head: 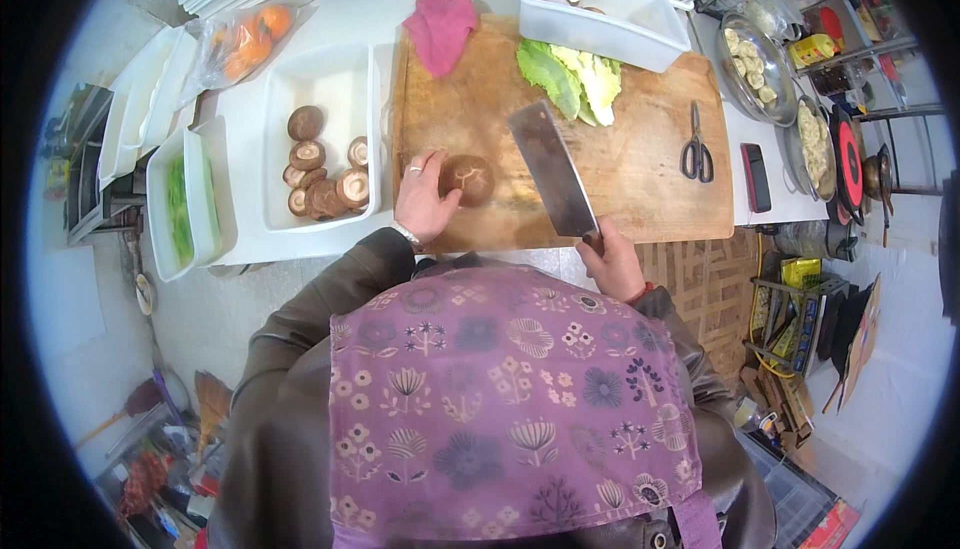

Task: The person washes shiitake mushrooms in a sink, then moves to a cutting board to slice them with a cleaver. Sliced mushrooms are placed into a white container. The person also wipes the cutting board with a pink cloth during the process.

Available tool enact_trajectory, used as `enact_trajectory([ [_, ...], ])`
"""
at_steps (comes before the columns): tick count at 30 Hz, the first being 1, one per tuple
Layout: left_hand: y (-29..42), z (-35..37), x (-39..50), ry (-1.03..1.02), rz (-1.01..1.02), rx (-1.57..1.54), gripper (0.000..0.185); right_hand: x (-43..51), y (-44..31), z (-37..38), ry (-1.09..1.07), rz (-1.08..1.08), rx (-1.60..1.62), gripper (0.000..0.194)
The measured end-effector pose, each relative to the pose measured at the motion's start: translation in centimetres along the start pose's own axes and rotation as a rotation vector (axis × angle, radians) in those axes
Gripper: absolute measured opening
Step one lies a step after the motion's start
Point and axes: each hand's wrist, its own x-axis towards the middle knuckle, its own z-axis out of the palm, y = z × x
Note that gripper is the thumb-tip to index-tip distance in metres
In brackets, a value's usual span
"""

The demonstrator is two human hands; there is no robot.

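Note:
On the wooden cutting board (645,211), near its left front edge, lies a brown shiitake mushroom cap (471,180) with pale marks on top. My left hand (426,200) rests against the cap's left side, thumb and fingers around it. The handle of a cleaver (551,170) is in my right hand (616,262); its broad blade points away from me, to the right of the cap and apart from it. Green lettuce leaves (574,80) lie farther back on the board. Several whole mushrooms (322,196) are in a white plastic tray (375,128) left of the board.
A pink cloth (442,27) lies at the board's back left, black-handled scissors (697,147) at its right. A white container (607,31) with mushroom pieces stands behind. Farther right are a phone (756,177) and a metal bowl (784,72); a green-filled container (204,204) stands left.

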Motion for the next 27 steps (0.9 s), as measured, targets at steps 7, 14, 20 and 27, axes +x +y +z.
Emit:
enact_trajectory([
  [7,-0.5,-0.5,-0.1,-0.225,0.387,0.099,0.053,1.6,-1.5,0.3,-0.060,-0.341,-0.471,0.020],
  [14,0.2,0.0,1.2,-0.291,0.420,0.167,0.053,2.2,-2.2,-0.4,-0.125,-0.394,-0.647,0.020],
  [20,0.7,0.0,1.5,-0.320,0.384,0.160,0.050,2.1,-2.9,-0.9,-0.156,-0.382,-0.648,0.018],
  [27,0.4,0.6,0.8,-0.236,0.413,0.098,0.048,5.4,-1.2,1.7,-0.237,-0.292,-0.603,0.024],
])
